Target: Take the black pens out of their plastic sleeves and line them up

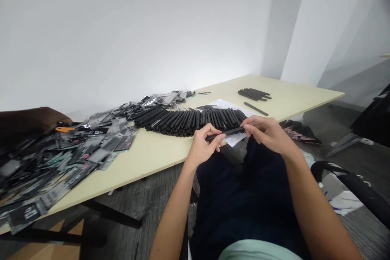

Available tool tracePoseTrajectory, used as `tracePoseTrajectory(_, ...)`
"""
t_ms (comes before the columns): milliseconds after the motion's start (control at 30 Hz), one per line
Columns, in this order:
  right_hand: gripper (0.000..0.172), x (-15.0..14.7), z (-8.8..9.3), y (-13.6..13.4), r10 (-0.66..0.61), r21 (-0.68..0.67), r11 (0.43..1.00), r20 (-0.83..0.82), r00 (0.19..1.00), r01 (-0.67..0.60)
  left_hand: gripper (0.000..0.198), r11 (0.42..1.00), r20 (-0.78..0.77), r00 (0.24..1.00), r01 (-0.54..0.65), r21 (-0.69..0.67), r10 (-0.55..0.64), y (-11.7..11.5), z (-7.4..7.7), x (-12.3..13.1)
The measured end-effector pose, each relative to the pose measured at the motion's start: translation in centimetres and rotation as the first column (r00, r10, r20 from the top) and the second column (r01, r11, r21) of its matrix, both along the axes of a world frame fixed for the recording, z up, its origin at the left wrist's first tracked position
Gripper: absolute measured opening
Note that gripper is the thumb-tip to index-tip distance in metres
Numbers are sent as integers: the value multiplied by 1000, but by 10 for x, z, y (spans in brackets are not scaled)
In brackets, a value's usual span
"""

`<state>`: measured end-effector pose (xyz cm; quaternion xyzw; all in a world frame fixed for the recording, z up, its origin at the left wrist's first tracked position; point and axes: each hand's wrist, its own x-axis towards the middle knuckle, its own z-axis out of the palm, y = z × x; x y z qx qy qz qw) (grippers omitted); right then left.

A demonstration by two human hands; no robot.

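Note:
My left hand [204, 145] and my right hand [264, 130] both pinch a slim black pen [226, 133], one at each end, just above my lap and in front of the table edge. Close behind it, a long curved row of black pens [185, 122] lies packed side by side on the pale table [152, 155]. A white paper sheet [224, 105] lies under and beyond the row, with a corner showing [234, 140] below the pen. Farther back are a small bunch of black pens [254, 94] and one loose black pen [256, 108].
A large heap of black and silver packets [70, 146] covers the table's left side, with an orange-handled tool [63, 129] on it. A brown object [27, 122] lies beyond it. Dark packets [300, 132] sit beyond the right table edge, and a black chair arm [350, 183] is at right.

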<state>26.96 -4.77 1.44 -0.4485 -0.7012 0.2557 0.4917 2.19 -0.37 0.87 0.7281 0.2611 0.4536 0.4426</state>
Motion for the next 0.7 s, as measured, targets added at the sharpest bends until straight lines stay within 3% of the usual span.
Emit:
tracePoseTrajectory(133, 35, -3, -1, 2, -52, 43, 998, 95, 994, 48, 30, 1000, -5, 1000, 5, -2, -5, 0, 0, 0)
tracePoseTrajectory(367, 35, -2, -1, 1, 54, -60, 996, -78, 996, -58, 33, 999, 41, 999, -32, 4, 32, 0, 0, 1)
tracePoseTrajectory(533, 34, -4, -1, 2, 40, -18, 999, -27, 999, -41, 35, 999, 26, 999, -34, -18, 34, 0, 0, 0)
tracePoseTrajectory(700, 57, -7, 4, -1, -31, 15, 999, 101, 994, 30, 33, 999, 6, 999, -32, 17, 31, 0, -1, -1)
